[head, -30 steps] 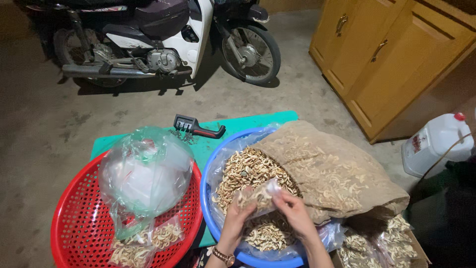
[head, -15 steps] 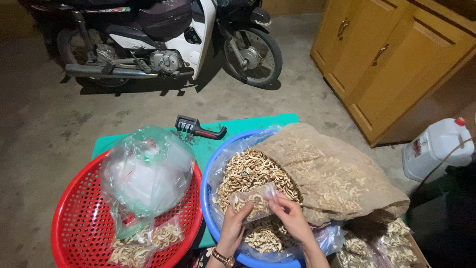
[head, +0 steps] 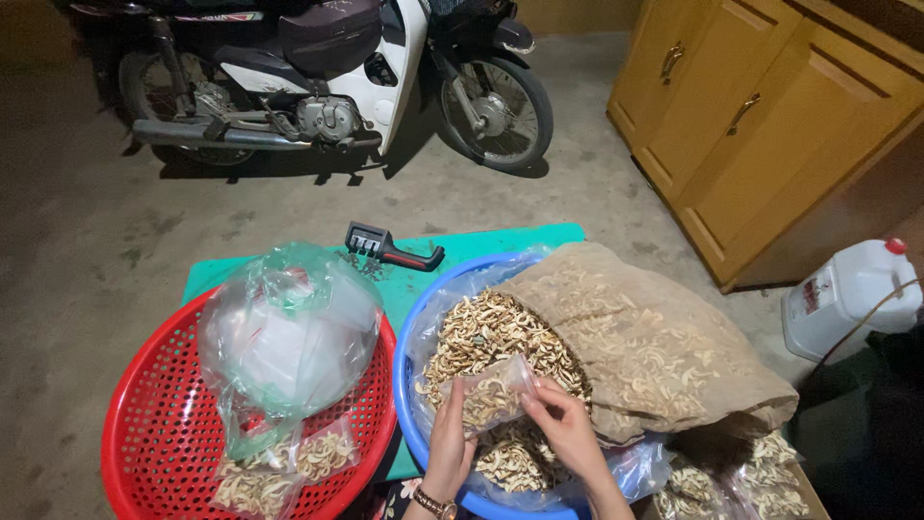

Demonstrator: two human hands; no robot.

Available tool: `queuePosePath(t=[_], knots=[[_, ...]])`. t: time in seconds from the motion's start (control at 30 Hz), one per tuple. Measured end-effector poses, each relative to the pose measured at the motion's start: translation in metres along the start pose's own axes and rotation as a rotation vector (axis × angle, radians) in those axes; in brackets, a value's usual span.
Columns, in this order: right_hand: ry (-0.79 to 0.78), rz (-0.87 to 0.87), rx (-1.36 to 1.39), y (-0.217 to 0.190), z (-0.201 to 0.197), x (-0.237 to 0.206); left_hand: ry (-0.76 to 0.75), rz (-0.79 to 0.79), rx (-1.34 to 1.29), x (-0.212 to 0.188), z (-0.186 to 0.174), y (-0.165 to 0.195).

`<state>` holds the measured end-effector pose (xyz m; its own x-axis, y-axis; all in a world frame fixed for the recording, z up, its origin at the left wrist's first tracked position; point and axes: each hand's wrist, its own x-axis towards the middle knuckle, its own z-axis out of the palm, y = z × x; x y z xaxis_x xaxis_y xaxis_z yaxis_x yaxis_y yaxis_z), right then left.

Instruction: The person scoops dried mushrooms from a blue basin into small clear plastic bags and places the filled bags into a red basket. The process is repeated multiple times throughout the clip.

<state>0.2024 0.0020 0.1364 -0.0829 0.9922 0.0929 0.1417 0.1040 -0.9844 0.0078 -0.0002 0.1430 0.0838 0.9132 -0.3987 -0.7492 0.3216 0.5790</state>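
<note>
Both forearms are cut off by the bottom edge. The left hand [head: 450, 445] and right hand [head: 566, 431] each pinch a small clear bag [head: 493, 395] of dried slices over the blue basin [head: 412, 424], itself heaped with slices. The red basket [head: 144, 424] holds a puffed plastic bag [head: 289, 337] and filled packets [head: 284, 467].

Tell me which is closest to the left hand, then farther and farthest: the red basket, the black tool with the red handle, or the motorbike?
From the left hand:
1. Red basket, just to its left.
2. Black tool with red handle, ahead on the green mat.
3. Motorbike, far ahead.
</note>
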Motion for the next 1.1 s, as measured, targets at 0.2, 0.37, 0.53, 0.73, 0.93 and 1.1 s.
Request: queuePosePath(t=[0.2, 0.37, 0.53, 0.73, 0.93, 1.1], knots=[[-0.064, 0.002, 0.105, -0.003, 0.003, 0.004, -0.178, 0.077, 0.245, -0.006, -0.005, 0.006], [0.062, -0.034, 0.11, -0.008, 0.005, 0.005, -0.106, 0.089, 0.241, -0.007, -0.007, 0.01], [0.078, -0.107, 0.042, -0.011, 0.008, 0.007, -0.126, 0.15, 0.196, -0.006, -0.025, 0.007], [0.132, 0.044, 0.18, -0.007, 0.019, 0.007, -0.133, 0.147, 0.145, 0.022, -0.084, -0.008], [0.166, 0.027, 0.059, 0.005, 0.015, 0.012, -0.117, 0.202, 0.135, 0.019, -0.098, -0.01], [0.043, -0.059, 0.117, 0.023, 0.01, 0.018, -0.182, 0.32, 0.26, -0.001, -0.079, 0.013]])
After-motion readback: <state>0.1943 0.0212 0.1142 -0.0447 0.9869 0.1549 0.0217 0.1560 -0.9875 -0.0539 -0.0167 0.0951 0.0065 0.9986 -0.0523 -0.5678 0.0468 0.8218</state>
